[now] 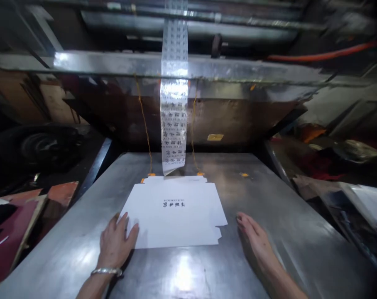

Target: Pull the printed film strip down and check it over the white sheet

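I am squaring the white card (176,216) on the tabletop (269,195); left hand (115,243) pressing its corner flat, right hand (255,236) released beside it, gripping nothing.

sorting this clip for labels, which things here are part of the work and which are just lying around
In use: white printed sheet under left hand; right hand on metal table; foil strip hanging above.
Lying about: red boards; orange hose; round metal lid.

Print workshop: foil-stamping press (182,70)
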Available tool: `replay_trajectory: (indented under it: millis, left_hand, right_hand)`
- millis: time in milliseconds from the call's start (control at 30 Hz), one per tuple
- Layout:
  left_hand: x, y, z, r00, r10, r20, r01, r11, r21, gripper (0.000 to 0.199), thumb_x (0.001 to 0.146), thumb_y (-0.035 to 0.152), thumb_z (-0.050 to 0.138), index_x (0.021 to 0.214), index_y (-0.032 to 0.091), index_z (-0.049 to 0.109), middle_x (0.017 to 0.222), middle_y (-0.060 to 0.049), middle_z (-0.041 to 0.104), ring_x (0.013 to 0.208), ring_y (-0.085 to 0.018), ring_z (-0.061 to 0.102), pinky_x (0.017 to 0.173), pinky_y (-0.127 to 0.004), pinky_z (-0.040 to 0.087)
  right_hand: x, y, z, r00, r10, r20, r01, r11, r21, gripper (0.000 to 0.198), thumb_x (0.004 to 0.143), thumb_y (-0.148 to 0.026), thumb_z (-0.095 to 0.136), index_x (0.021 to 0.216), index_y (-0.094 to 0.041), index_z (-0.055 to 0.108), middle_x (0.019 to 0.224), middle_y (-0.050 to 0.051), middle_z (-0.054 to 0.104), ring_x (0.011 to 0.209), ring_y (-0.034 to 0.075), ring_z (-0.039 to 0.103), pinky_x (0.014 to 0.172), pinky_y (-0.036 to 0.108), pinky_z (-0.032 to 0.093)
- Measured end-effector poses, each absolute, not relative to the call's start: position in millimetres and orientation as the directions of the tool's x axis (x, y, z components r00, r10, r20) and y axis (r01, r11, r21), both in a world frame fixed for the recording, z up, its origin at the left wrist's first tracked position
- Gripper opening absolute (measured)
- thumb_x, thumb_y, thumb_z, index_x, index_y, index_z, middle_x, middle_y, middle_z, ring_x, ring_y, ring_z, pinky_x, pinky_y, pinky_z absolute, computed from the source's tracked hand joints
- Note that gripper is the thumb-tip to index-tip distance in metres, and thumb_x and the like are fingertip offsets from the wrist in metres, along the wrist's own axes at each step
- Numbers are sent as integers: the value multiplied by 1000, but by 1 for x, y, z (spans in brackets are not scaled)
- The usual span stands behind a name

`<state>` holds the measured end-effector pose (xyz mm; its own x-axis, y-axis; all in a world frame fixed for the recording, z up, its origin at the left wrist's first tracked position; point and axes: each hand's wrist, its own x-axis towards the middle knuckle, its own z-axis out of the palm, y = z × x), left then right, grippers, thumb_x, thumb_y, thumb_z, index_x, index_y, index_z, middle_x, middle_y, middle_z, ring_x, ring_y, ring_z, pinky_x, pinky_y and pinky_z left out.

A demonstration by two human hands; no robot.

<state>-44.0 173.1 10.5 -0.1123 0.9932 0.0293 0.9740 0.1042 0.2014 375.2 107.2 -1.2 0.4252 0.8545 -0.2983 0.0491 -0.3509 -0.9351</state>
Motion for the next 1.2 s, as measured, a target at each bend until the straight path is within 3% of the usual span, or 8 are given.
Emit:
replay_trajectory:
  millis: [133,300,500,767,933,1033,1133,1200]
  left_hand:
    - [-28,178,10,-69,997,19,978,64,198,65,90,53,29,131,9,50,140,-23,43,132,-38,39,105,-59,35]
    - [3,185,4,38,999,28,978,-43,205,52,94,45,34,132,12,48,144,-20,41,138,-36,30,107,-64,30]
    - [33,199,-13,132,991,-33,965,-121,232,51,94,44,41,137,16,43,147,-18,39,140,-35,29,108,-65,28]
    - [30,202,-30,172,978,-122,980,-157,121,55,93,45,41,138,13,45,147,-19,41,140,-35,31,108,-64,30]
    - [30,206,-25,128,969,-210,987,-104,122,61,91,49,40,141,13,43,151,-17,35,142,-35,26,111,-63,26]
    - [30,216,-20,132,951,-279,985,-96,140,63,91,50,38,144,15,39,154,-14,29,144,-33,19,113,-63,20]
    - [29,226,-20,153,938,-311,982,-108,156,64,91,53,35,145,19,36,155,-11,27,145,-32,14,114,-64,14]
    - [28,228,-23,144,941,-306,983,-100,155,65,91,55,32,146,20,35,155,-10,26,146,-31,12,114,-64,12]
  right_hand:
    - [366,142,-8,389,783,-485,-155,-463,-873,81,63,-75,64,118,-16,59,134,12,53,124,28,50,113,45,35]
    - [370,152,-21,424,746,-513,-189,-481,-856,66,70,-64,67,116,-17,60,132,11,55,123,27,52,114,43,35]
    - [371,163,-17,441,707,-553,-278,-479,-833,62,68,-63,70,109,-16,63,126,12,59,122,28,54,112,44,39]
    - [380,162,-27,403,692,-598,-282,-528,-801,61,69,-62,70,110,-16,65,124,12,61,120,27,55,105,36,47]
    - [389,162,-34,443,715,-541,-115,-553,-825,66,71,-64,65,118,-18,63,129,10,58,119,26,56,99,32,51]
    - [383,161,-38,424,815,-395,287,-534,-795,70,77,-72,52,118,-17,65,130,12,57,122,33,53,105,49,44]
    - [372,155,-55,154,981,-118,773,-194,-603,61,86,-65,44,126,-23,62,134,8,53,125,36,49,103,62,40]
    - [366,149,-73,-82,997,4,916,77,-393,55,89,-57,46,134,-26,55,138,6,49,126,38,47,97,66,44]
